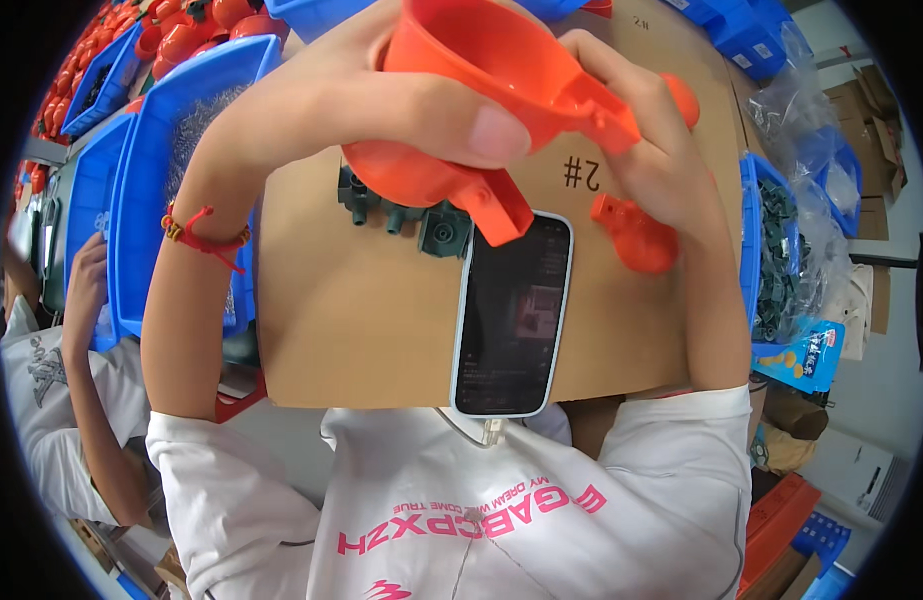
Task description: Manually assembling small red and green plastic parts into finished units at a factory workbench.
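My left hand (411, 115) is closed around two orange-red plastic cup-shaped parts, its thumb lying across them. The upper cup (481, 50) shows its hollow inside and has a short squared stub pointing right. Below the thumb, the lower cup (411, 180) has its own stub angled down to the right. My right hand (656, 160) curls its fingers around the upper cup's stub; its fingertips are partly hidden behind it. Under the cups, dark green plastic parts (444, 230) lie beside a phone (514, 320). Another orange-red cup-shaped part (641, 238) rests near my right wrist.
Cardboard (361, 340) covers the work surface. A blue bin (156, 215) with small metal pieces stands left, and a bin of dark green parts (776, 250) stands right. Orange-red parts (186, 40) are heaped at far left. A co-worker's arm (86, 300) reaches in at left.
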A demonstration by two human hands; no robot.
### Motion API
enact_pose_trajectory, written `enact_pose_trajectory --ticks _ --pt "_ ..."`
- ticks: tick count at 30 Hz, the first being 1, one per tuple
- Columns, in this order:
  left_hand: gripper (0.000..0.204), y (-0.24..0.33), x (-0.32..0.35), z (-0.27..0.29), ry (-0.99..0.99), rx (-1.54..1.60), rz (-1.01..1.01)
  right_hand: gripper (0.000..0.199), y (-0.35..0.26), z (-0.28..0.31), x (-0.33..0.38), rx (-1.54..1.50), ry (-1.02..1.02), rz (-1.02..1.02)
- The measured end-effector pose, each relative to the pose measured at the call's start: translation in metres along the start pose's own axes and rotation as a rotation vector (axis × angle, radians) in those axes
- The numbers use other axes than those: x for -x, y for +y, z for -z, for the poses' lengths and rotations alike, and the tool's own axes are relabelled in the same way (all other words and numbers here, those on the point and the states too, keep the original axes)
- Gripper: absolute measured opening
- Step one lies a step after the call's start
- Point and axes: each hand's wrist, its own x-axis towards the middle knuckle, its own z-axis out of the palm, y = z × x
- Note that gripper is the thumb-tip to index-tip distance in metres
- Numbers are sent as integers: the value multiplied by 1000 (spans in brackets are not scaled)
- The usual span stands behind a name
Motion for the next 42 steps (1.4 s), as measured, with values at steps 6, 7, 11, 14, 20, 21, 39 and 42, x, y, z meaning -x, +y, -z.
enact_pose_trajectory --ticks 6,7,11,14,20,21,39,42 --pt "82 0 -5 -3 -102 4 10 16 -12 -14 -8 -6 -26 96" --pt "82 -1 -6 -3 -111 7 7 15 -9 -13 -8 -50 -34 61" --pt "79 -6 -12 -6 -114 -20 -74 16 -7 -11 -7 -126 -67 -28" --pt "75 2 -13 -12 -131 -50 -39 18 -7 -13 -6 -117 -16 20" --pt "66 8 -13 -18 -76 -92 -2 22 1 -1 -6 -107 80 21" --pt "63 10 -14 -23 -28 -107 -24 20 1 -1 -6 -131 162 -2" --pt "53 -11 -23 -37 502 -661 -532 19 7 27 11 -1047 20 27" --pt "56 -13 -23 -40 468 -626 -515 17 6 24 11 -976 27 17"
